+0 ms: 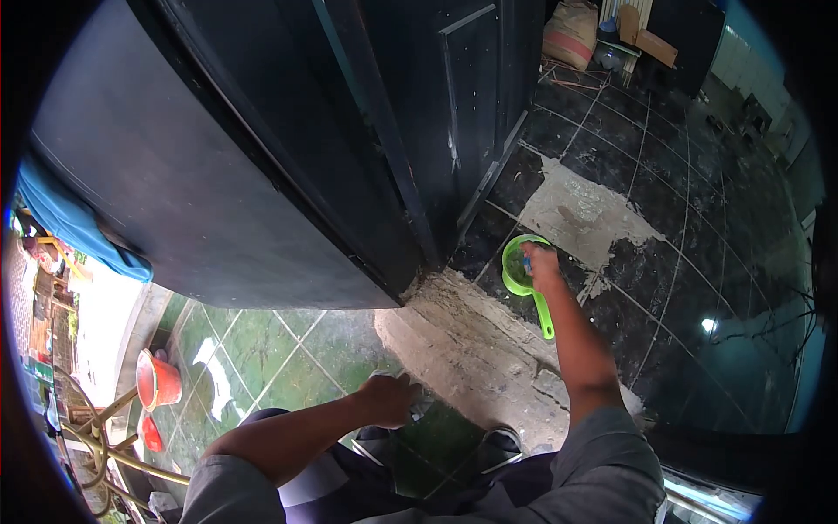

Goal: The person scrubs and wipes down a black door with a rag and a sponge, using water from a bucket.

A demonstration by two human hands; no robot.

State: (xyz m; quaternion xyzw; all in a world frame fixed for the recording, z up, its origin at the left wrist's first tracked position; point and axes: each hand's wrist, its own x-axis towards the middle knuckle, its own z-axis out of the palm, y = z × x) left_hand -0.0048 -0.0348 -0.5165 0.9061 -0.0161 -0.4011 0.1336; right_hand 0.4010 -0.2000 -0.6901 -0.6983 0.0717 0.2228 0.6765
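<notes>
A bright green dipper (513, 278) with a long handle rests on the dark tiles beside a patch of grey mortar (580, 210). My right hand (543, 267) reaches over its bowl, fingers closed round a small blue thing (526, 261), most of which is hidden. Greyish contents, perhaps water, show inside the bowl. Down by my knees, my left hand (388, 400) is closed, with something pale and greyish at its fingertips that I cannot make out. Between the hands runs a rough strip of bare cement (476, 341) across the doorway.
A dark door (436, 113) and a grey panel (218, 175) rise ahead and to the left. On the green tiles (288, 349) stands a red bucket (159, 382), near a yellowish hose (131, 463). At the back lie a sack (571, 37) and cardboard pieces (655, 48).
</notes>
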